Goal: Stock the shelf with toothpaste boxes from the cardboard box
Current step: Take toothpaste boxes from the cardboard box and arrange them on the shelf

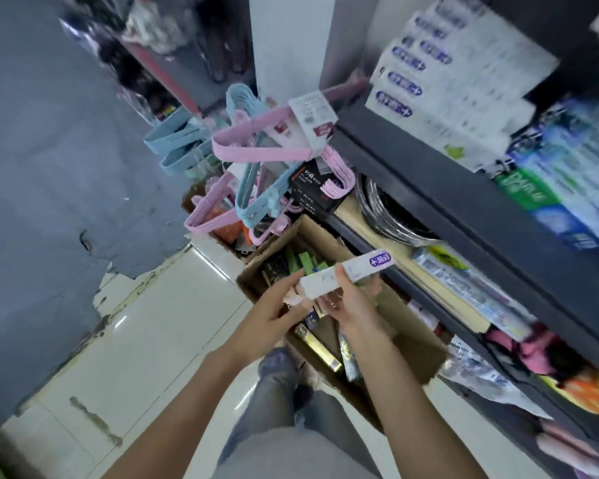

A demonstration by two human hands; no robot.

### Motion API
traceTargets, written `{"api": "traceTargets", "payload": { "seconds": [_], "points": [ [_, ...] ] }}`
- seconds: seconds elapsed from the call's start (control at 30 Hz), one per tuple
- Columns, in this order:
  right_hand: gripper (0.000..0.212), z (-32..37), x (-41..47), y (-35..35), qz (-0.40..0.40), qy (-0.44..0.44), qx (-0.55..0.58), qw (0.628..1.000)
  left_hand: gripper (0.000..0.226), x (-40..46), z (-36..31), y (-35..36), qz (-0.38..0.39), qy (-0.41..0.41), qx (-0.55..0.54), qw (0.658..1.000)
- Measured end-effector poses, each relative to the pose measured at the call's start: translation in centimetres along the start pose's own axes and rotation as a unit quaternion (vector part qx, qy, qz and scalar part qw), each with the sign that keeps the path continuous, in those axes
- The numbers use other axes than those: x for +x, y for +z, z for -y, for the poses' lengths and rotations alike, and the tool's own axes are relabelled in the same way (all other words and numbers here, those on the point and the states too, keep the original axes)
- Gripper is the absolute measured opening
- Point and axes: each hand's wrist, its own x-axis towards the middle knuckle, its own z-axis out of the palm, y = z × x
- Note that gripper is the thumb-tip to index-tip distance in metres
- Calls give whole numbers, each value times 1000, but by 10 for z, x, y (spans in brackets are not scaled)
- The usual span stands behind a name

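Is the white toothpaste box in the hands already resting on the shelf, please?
No, both hands hold the white toothpaste box above the cardboard box.

The toothpaste box (343, 276) was white with a purple label near one end. The cardboard box (419, 354) was plain brown, and inside it lay some green packs (306, 262) and one yellow-gold pack (320, 347). The shelf (429, 198) was dark grey. On it stood a stack of white boxes (453, 95) with purple oval labels, and beside them blue and green boxes (564, 188) with white print. The hangers (256, 153) were pink and light blue. A black box (313, 191) had white and red letters. The floor (173, 326) was of glossy cream tiles, and the wall (49, 167) was grey-blue with peeled patches at its foot.
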Motion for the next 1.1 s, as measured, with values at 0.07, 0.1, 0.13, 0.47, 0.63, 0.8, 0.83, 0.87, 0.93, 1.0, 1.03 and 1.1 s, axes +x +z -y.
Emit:
{"api": "traceTargets", "payload": {
  "seconds": [0.07, 0.1, 0.13, 0.47, 0.63, 0.8, 0.83, 0.87, 0.93, 1.0, 1.03, 1.1],
  "points": [
    [74, 8, -28, 14, 3, -22, 51, 998, 66, -2, -29, -2, -30, 37, 36, 998],
    [80, 11, -41, 22, 8, -39, 57, 998, 60, -2, -45, -2, -49, 59, 30, 997],
    [85, 15, -53, 29, 18, -55, 62, 996, 48, -1, -60, -4, -64, 86, 15, 994],
    [101, 69, -124, 27, 86, -263, 58, 959, 36, -14, -115, 5, -145, 187, -12, 972],
    [105, 78, -131, -7, 90, -285, 81, 951, 49, -27, -126, 18, -104, 216, 99, 966],
    [108, 75, -141, -23, 30, -341, 119, 932, 48, -37, -125, 35, -146, 209, 80, 963],
    [109, 75, -142, -26, 39, -348, 128, 928, 49, -39, -123, 37, -146, 207, 75, 964],
    [108, 75, -143, -29, 54, -353, 129, 925, 51, -41, -123, 40, -141, 205, 68, 966],
    [104, 73, -146, -32, 87, -353, 109, 925, 59, -43, -123, 43, -134, 205, 38, 969],
    [103, 71, -149, -35, 108, -349, 96, 926, 59, -44, -125, 46, -127, 214, 6, 969],
    [103, 71, -151, -36, 112, -348, 95, 926, 54, -46, -128, 48, -121, 223, -4, 967],
    [102, 72, -150, -38, 104, -347, 97, 927, 50, -45, -129, 52, -113, 231, -1, 966]
  ]
}}
